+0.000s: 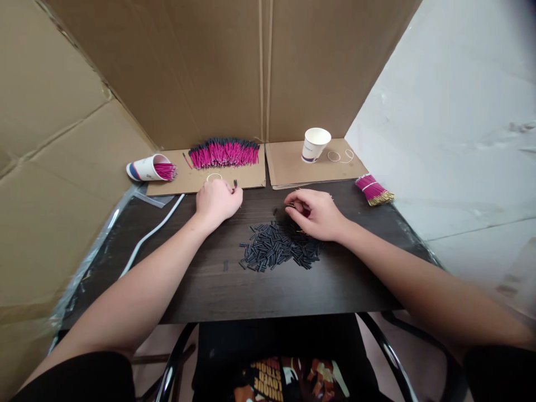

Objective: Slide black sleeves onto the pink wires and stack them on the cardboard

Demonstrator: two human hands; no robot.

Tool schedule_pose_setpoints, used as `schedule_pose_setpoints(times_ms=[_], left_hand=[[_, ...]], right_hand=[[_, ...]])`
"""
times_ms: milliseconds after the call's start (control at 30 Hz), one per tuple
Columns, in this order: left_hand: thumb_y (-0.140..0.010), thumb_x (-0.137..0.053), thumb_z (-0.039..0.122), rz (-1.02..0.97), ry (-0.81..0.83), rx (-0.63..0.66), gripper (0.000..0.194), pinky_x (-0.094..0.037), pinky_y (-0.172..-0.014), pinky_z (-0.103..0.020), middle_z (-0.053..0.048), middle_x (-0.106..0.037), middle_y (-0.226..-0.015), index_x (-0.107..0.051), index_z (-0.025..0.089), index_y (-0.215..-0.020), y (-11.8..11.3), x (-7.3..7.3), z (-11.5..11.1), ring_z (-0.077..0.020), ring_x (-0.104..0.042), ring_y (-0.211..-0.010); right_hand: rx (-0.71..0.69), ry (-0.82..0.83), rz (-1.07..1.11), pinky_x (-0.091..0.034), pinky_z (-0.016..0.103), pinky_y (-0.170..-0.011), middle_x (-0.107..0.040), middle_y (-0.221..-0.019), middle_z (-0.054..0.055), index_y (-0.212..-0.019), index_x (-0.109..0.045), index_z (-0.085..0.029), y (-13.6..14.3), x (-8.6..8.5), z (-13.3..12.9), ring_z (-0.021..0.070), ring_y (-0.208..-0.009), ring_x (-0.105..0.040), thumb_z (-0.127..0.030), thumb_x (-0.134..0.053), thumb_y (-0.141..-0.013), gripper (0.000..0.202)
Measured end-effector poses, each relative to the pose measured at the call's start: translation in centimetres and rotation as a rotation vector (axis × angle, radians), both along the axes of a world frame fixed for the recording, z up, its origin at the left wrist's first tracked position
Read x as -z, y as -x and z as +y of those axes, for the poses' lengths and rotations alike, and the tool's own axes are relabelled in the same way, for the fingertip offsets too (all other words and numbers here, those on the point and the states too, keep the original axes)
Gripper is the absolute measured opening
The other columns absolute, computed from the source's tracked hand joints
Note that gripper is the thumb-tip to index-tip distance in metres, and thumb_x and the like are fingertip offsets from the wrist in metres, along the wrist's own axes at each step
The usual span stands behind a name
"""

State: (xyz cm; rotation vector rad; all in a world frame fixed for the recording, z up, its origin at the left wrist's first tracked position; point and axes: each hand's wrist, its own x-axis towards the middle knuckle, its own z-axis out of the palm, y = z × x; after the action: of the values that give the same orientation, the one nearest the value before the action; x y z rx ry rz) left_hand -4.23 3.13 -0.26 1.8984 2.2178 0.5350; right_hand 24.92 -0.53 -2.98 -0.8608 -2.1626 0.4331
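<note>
Black tubes (268,245) below centre, pink wire (235,185) pinched

Left of the frame's centre, my left hand (219,199) pinches the black-tipped wire. My right hand (315,214), right of centre, curls by the tubes; I cannot tell its grip. A wire heap (225,154) lies upper middle.

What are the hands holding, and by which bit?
The left hand pinches a thin black-tipped magenta wire just below its tip. The right hand seems to hold thin magenta wires, but where is hidden.
</note>
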Motion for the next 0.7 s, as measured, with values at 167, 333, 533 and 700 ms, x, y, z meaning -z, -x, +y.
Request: schedule_pose_setpoints(times_ms=[167, 333, 533, 700], left_hand=[[-0.089, -0.070, 0.044, 0.042, 0.035, 0.011, 0.032, -0.059, -0.085, -0.057, -0.021, -0.074, -0.080, -0.077, 0.017, -0.075, -0.1, 0.2, 0.0, -0.0356, -0.071, -0.083], [-0.088, -0.071, 0.037, 0.067, 0.004, 0.045, 0.025, -0.060, -0.087, -0.054, -0.020, -0.073, -0.080, -0.077, 0.016, -0.075, 0.0, 0.4, 0.0, -0.0352, -0.072, -0.086], [-0.089, -0.070, 0.035, 0.073, 0.007, 0.045, 0.024, -0.060, -0.089, -0.053, -0.020, -0.075, -0.086, -0.078, 0.016, -0.077, 0.2, 0.3, 0.1, -0.0355, -0.073, -0.090], [-0.090, -0.068, 0.033, 0.103, 0.009, 0.062, 0.022, -0.059, -0.090, -0.053, -0.021, -0.076, -0.090, -0.078, 0.015, -0.081, 0.2, 0.0, 0.0, -0.0366, -0.074, -0.094]], right_hand=[[0.001, -0.025, 0.001, -0.044, 0.034, -0.069, -0.052, -0.073, -0.003, -0.107, -0.068, -0.020, -0.3, -0.2, 0.2, 0.0157, -0.066, -0.050, -0.023, -0.064, -0.104, 0.007], [0.038, 0.001, -0.028, -0.045, 0.035, -0.071, -0.053, -0.073, -0.002, -0.105, -0.068, -0.020, -0.7, -0.5, 0.4, 0.0171, -0.067, -0.051, -0.027, -0.064, -0.104, 0.008], [0.069, -0.030, -0.086, -0.045, 0.036, -0.073, -0.058, -0.076, 0.001, -0.103, -0.068, -0.020, -1.4, -0.9, 0.9, 0.0178, -0.070, -0.054, -0.028, -0.062, -0.104, 0.010], [0.090, -0.044, -0.162, -0.043, 0.037, -0.071, -0.057, -0.073, 0.001, -0.097, -0.069, -0.018, -2.4, -1.2, 1.6, 0.0178, -0.070, -0.055, -0.026, -0.060, -0.103, 0.013]])
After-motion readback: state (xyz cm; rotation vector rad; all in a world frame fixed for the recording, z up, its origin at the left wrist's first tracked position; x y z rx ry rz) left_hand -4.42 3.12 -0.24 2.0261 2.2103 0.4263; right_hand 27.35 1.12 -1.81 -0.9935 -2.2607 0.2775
